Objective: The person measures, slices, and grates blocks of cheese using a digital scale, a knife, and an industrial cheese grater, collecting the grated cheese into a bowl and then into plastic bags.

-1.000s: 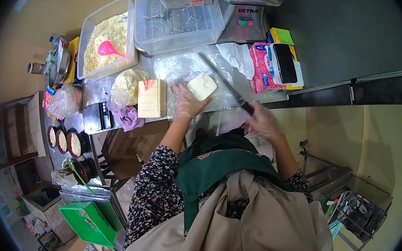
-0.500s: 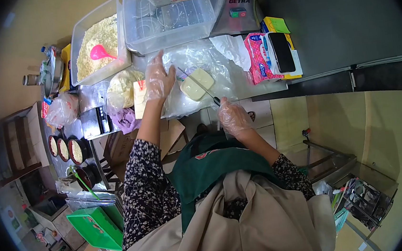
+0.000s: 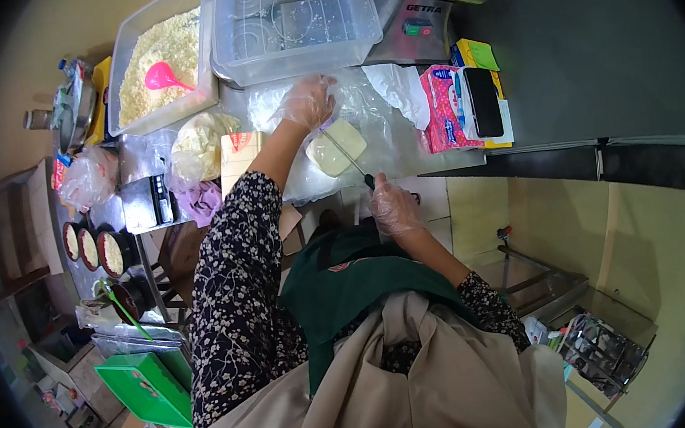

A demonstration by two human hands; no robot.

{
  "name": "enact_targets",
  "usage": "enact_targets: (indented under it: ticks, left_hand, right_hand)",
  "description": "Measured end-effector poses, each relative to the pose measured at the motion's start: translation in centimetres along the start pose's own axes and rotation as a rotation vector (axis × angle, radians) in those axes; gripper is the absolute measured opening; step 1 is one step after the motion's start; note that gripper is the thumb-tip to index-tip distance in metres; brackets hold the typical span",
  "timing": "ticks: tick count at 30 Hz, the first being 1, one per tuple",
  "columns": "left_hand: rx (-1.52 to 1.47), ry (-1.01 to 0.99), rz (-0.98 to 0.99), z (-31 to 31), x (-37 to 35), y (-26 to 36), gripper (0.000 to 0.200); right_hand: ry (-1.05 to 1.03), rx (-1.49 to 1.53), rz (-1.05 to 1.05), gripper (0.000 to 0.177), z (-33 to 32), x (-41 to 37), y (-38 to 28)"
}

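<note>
My right hand (image 3: 395, 208), in a clear plastic glove, is closed around the dark handle of a knife (image 3: 345, 149). The thin blade runs up and left across a pale, cheese-like block (image 3: 336, 154) with rounded corners. This block lies on a clear plastic sheet (image 3: 362, 108) on the metal table. My left hand (image 3: 310, 103), gloved too, hovers just beyond the block near the blade's far end. Its fingers are bent but apart, and I see nothing held in them. A second pale block in a wrapper (image 3: 241, 156) sits under my left forearm's side.
At the back stand a tub of grated pale shreds (image 3: 159, 67) with a pink scoop (image 3: 165, 76), a clear tub (image 3: 295, 43) and a metal machine (image 3: 415, 24). Pink tissues (image 3: 441, 107) and a phone (image 3: 483, 102) are right; a shred-filled bag (image 3: 200, 149) and scale (image 3: 160, 199) left.
My left hand has moved right, from beside the wrapped block to the knife's far end, and its fingers have bent. The right hand keeps the knife on the pale block. The view has shifted slightly.
</note>
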State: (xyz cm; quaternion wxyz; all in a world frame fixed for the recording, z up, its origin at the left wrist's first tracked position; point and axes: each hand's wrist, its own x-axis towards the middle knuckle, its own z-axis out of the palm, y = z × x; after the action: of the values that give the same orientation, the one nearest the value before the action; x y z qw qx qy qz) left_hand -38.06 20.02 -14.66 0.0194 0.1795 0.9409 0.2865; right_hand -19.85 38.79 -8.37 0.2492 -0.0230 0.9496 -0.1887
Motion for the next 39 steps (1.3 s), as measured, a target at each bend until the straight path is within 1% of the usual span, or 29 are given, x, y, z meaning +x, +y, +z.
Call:
enact_targets:
  ticks: [2, 3, 5, 7, 9, 11, 13, 14, 16, 17, 18, 20, 22, 24, 26, 28, 29, 30, 32, 33, 34, 36, 37, 38, 39]
  left_hand:
    - [0.086, -0.094, -0.022, 0.2, 0.2, -0.1, 0.033]
    - [0.079, -0.100, -0.029, 0.2, 0.2, -0.3, 0.033]
    - [0.118, -0.062, 0.008, 0.5, -0.1, -0.4, 0.034]
    - [0.132, -0.039, 0.030, 0.6, -0.5, -0.3, 0.035]
    - [0.156, -0.007, 0.053, 0.8, -0.4, -0.4, 0.035]
    - [0.201, 0.059, 0.090, 1.1, -0.4, -0.3, 0.041]
    - [0.157, 0.059, 0.061, 0.8, -0.1, 0.1, 0.044]
    - [0.106, 0.061, 0.028, 0.6, -0.1, 0.4, 0.047]
    - [0.111, 0.062, 0.032, 1.1, -0.1, 0.1, 0.049]
    - [0.118, 0.063, 0.035, 1.4, 0.0, -0.3, 0.051]
    - [0.125, 0.061, 0.034, 1.6, -0.2, -0.5, 0.051]
    - [0.166, 0.102, 0.046, 1.9, -0.1, -0.6, 0.051]
    - [0.150, 0.127, 0.074, 2.0, 0.1, -0.7, 0.051]
    - [0.118, 0.108, 0.036, 2.4, 0.0, -1.0, 0.050]
    - [0.158, 0.111, 0.040, 2.8, 0.0, -1.2, 0.049]
    - [0.202, 0.123, 0.053, 2.8, -0.2, -1.2, 0.048]
    - [0.186, 0.103, 0.028, 2.7, -0.5, -1.0, 0.048]
    - [0.170, 0.087, 0.005, 2.6, -0.2, -0.9, 0.048]
    - [0.174, 0.142, 0.054, 3.3, -0.1, -1.4, 0.048]
    - [0.177, 0.156, 0.065, 3.2, -0.3, -1.3, 0.047]
    - [0.178, 0.175, 0.079, 3.2, -0.2, -1.2, 0.047]
    - [0.222, 0.201, 0.098, 4.0, 0.0, -1.6, 0.048]
    - [0.239, 0.116, 0.042, 3.8, -0.1, -1.4, 0.047]
    - [0.252, 0.039, -0.026, 3.1, -0.1, -1.0, 0.047]
    - [0.203, -0.025, -0.004, 2.2, 0.1, -0.9, 0.047]
  right_hand:
    - [0.008, 0.028, -0.007, 0.026, 0.6, 0.4, 0.4]
    - [-0.007, 0.034, 0.014, 0.026, 0.9, 0.7, 0.6]
    - [-0.033, 0.042, 0.047, 0.026, 1.5, 1.0, 1.0]
    - [0.028, 0.080, -0.037, 0.027, 2.1, 1.1, 1.6]
    - [0.042, 0.068, -0.044, 0.027, 2.9, 1.4, 2.2]
    - [0.053, 0.061, -0.058, 0.027, 3.4, 1.9, 2.4]
    - [-0.027, 0.044, -0.001, 0.029, 3.6, 2.5, 2.8]
    - [-0.029, 0.047, 0.000, 0.029, 3.8, 2.5, 2.9]
    - [0.014, 0.054, -0.076, 0.031, 4.2, 2.6, 3.3]
    - [0.018, 0.059, -0.082, 0.031, 5.0, 3.0, 3.8]
    - [-0.009, 0.026, -0.097, 0.031, 5.9, 3.0, 4.2]
    - [-0.023, -0.004, -0.112, 0.030, 4.9, 3.3, 3.3]
    - [-0.056, 0.039, -0.001, 0.029, 3.6, 3.2, 2.3]
    - [-0.040, 0.034, 0.014, 0.028, 3.8, 3.3, 2.2]
    - [-0.016, 0.026, 0.017, 0.028, 4.4, 3.5, 2.5]
    - [0.010, 0.019, -0.040, 0.029, 5.0, 3.7, 2.9]
    - [-0.013, 0.056, 0.011, 0.030, 4.9, 3.8, 2.7]
    - [0.017, 0.052, 0.012, 0.030, 4.9, 4.1, 2.8]
    - [0.020, 0.063, -0.029, 0.030, 5.6, 4.1, 3.0]
    - [-0.014, 0.056, -0.017, 0.028, 5.4, 4.1, 2.9]
    - [0.016, 0.043, -0.022, 0.028, 4.8, 4.2, 2.8]
    - [-0.025, 0.118, 0.002, 0.030, 4.2, 3.6, 2.4]
    - [-0.011, 0.104, -0.015, 0.030, 4.1, 3.3, 2.1]
    - [-0.024, 0.103, 0.019, 0.032, 3.9, 3.4, 1.9]
    - [-0.038, 0.104, 0.054, 0.034, 3.6, 3.4, 1.8]
